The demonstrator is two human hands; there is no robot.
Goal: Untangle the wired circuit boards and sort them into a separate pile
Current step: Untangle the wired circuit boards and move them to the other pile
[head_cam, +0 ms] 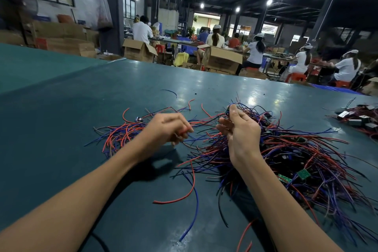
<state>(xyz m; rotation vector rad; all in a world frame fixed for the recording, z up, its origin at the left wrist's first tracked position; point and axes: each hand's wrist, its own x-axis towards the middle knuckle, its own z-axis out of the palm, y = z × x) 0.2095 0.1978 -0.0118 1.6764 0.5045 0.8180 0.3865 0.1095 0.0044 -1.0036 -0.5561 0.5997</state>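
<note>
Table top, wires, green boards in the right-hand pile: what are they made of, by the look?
Table top: smooth teal sheet, likely vinyl or a painted coating; semi-gloss, it mirrors the ceiling lights.
Wires: flexible plastic or rubber insulation in red, blue and black, matte; they lie in loose curves.
Circuit boards: rigid green laminate, probably fibreglass; flat with square edges, detail too small to confirm.

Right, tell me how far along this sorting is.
Done: a small pile lies at left. In hand: the right hand pinches a wired board, the left hand grips a red wire. Left: the big tangle at right, so most remains.
</note>
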